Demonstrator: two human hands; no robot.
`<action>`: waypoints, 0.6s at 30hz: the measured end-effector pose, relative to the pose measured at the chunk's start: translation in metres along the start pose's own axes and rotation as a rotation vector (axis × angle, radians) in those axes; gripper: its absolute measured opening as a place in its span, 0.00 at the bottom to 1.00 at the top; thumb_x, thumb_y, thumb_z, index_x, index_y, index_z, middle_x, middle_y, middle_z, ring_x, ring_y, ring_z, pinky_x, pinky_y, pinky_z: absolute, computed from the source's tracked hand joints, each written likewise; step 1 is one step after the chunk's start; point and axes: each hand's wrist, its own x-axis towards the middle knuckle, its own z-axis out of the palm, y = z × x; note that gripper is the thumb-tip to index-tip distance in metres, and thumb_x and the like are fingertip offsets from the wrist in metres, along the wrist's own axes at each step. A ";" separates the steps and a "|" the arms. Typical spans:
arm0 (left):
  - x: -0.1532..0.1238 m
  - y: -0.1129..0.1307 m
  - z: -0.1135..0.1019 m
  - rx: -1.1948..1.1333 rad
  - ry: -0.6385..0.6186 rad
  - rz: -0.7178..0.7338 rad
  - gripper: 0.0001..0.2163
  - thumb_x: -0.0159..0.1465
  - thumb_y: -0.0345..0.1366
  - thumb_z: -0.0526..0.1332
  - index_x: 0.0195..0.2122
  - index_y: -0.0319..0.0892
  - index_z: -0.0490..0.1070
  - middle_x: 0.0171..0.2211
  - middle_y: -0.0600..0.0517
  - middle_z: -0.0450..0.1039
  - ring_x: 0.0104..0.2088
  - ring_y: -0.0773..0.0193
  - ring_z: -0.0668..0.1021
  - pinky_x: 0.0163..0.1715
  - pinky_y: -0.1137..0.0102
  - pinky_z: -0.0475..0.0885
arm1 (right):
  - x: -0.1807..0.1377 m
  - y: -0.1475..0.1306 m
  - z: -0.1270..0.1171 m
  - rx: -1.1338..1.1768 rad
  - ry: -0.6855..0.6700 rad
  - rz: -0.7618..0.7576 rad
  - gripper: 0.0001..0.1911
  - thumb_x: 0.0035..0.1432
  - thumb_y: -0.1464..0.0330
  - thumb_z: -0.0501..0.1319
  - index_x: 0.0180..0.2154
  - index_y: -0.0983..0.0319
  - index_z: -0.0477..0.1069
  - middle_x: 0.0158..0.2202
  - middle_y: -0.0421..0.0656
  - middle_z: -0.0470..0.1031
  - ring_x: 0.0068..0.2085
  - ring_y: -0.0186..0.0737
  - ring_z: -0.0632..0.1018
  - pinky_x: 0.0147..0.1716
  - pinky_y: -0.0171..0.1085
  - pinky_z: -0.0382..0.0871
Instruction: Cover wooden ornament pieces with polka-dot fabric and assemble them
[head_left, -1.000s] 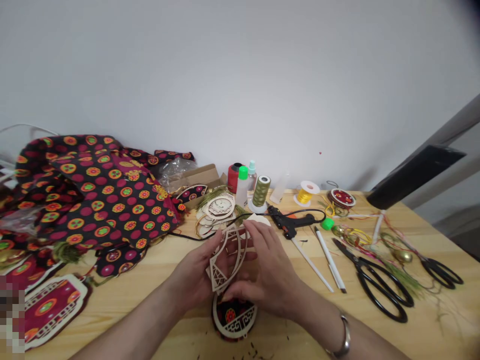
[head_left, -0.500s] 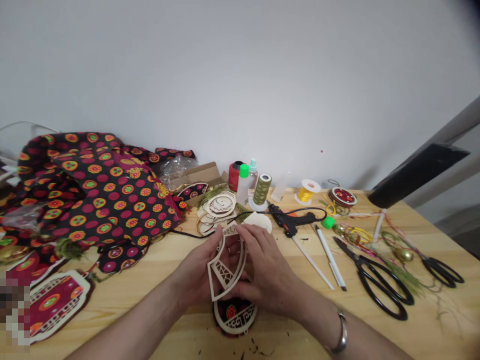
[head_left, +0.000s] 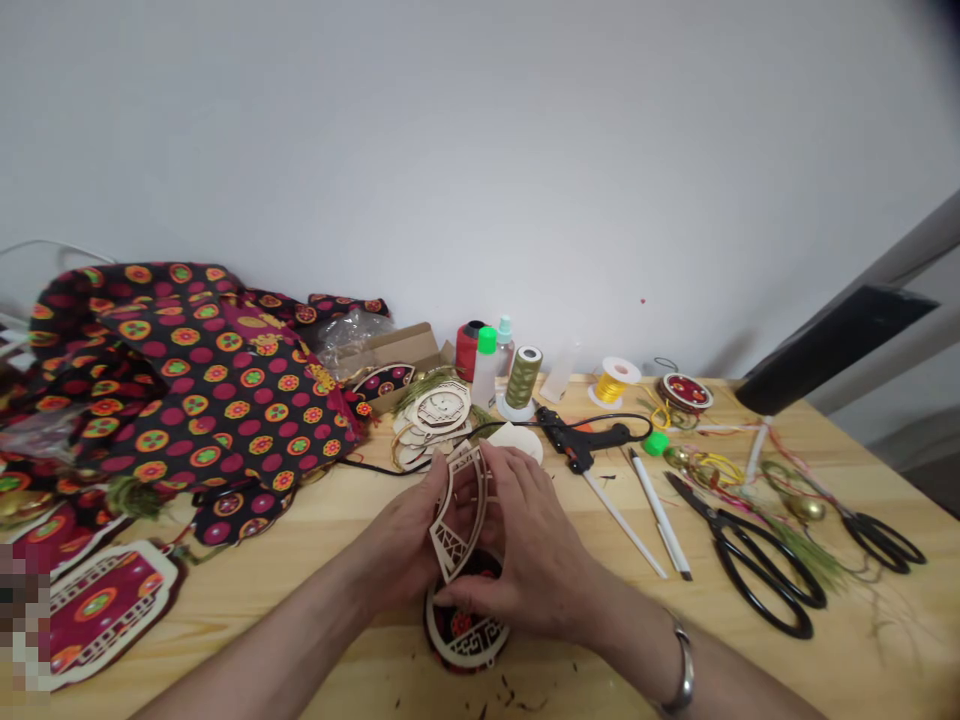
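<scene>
Holding a bare wooden fan frame (head_left: 459,510) between both hands, left hand (head_left: 409,535) and right hand (head_left: 529,545) grasping its edges; fabric still unglued, one covered piece (head_left: 466,632) lying finished beneath.

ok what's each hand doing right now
Left hand: closed on the left edge of the wooden fan-shaped cutout.
Right hand: closed on the cutout's right and lower edge.

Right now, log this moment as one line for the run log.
left hand: holds wooden cutout frame | right hand: holds same frame, tilted | below: fabric-backed ornament on table | right: glue gun, scissors
</scene>
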 end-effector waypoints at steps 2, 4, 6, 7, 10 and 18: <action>0.000 0.001 0.000 -0.001 0.019 -0.011 0.22 0.66 0.46 0.46 0.50 0.39 0.70 0.44 0.42 0.75 0.42 0.56 0.77 0.38 0.64 0.71 | 0.000 0.001 0.000 -0.001 -0.010 0.003 0.57 0.40 0.49 0.66 0.63 0.66 0.42 0.59 0.55 0.56 0.59 0.53 0.56 0.59 0.52 0.51; 0.001 0.003 -0.001 -0.014 0.022 -0.018 0.23 0.65 0.48 0.45 0.50 0.39 0.70 0.43 0.42 0.75 0.41 0.56 0.77 0.34 0.65 0.71 | 0.001 0.003 -0.001 -0.003 -0.017 0.000 0.56 0.40 0.47 0.65 0.62 0.66 0.43 0.60 0.55 0.55 0.60 0.54 0.55 0.59 0.53 0.51; 0.001 0.004 -0.002 -0.032 0.008 -0.026 0.23 0.65 0.49 0.45 0.50 0.40 0.70 0.42 0.42 0.75 0.40 0.56 0.77 0.32 0.66 0.71 | 0.001 0.003 -0.002 -0.012 -0.021 -0.008 0.56 0.41 0.47 0.65 0.62 0.67 0.43 0.61 0.56 0.52 0.62 0.54 0.53 0.59 0.53 0.50; 0.001 0.004 -0.003 -0.041 0.001 -0.032 0.23 0.65 0.49 0.46 0.50 0.40 0.69 0.43 0.43 0.75 0.40 0.56 0.77 0.32 0.66 0.71 | 0.001 0.003 -0.002 -0.017 -0.023 -0.015 0.56 0.41 0.47 0.65 0.63 0.67 0.42 0.62 0.56 0.51 0.62 0.55 0.52 0.60 0.54 0.49; 0.000 0.004 -0.004 -0.055 0.001 -0.055 0.23 0.64 0.50 0.47 0.50 0.41 0.70 0.42 0.44 0.75 0.39 0.56 0.77 0.31 0.67 0.71 | 0.002 0.003 -0.003 -0.022 -0.030 -0.034 0.56 0.42 0.48 0.65 0.63 0.67 0.41 0.63 0.57 0.50 0.63 0.54 0.51 0.60 0.54 0.49; -0.002 0.006 -0.001 -0.041 0.015 -0.059 0.21 0.66 0.47 0.46 0.48 0.41 0.71 0.40 0.44 0.76 0.38 0.57 0.77 0.31 0.65 0.71 | 0.002 0.004 -0.003 -0.013 -0.031 -0.045 0.53 0.43 0.51 0.65 0.62 0.67 0.43 0.63 0.55 0.51 0.63 0.52 0.51 0.60 0.52 0.48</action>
